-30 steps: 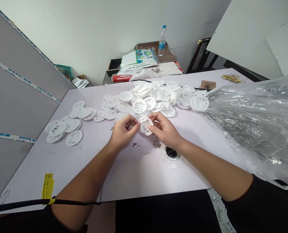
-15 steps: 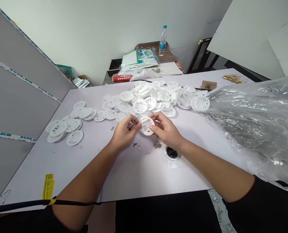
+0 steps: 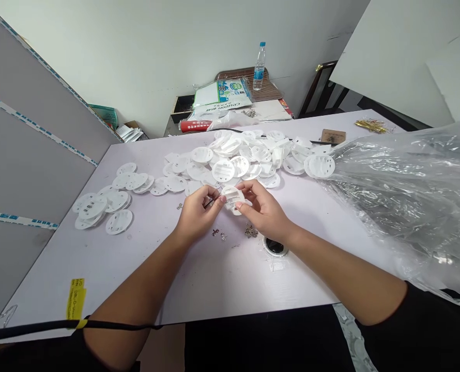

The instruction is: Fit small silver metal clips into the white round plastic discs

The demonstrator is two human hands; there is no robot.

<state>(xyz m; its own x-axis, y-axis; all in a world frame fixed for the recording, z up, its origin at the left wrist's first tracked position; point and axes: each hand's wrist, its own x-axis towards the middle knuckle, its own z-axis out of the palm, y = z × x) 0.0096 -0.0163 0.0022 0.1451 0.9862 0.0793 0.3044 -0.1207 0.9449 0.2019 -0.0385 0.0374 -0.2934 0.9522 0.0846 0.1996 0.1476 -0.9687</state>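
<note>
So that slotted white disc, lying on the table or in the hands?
Held: the right hand grips the edge of the disc, tilted, and the left hand is at its other side.

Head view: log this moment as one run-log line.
left hand: pinches thin dark piece | right hand: holds white slotted plastic disc | nearby: metal clips

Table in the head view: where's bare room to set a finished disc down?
Free: tabletop between your forearms, below the small metal parts. Also between the left disc pile and your left hand. Crowded: the central disc heap.
</note>
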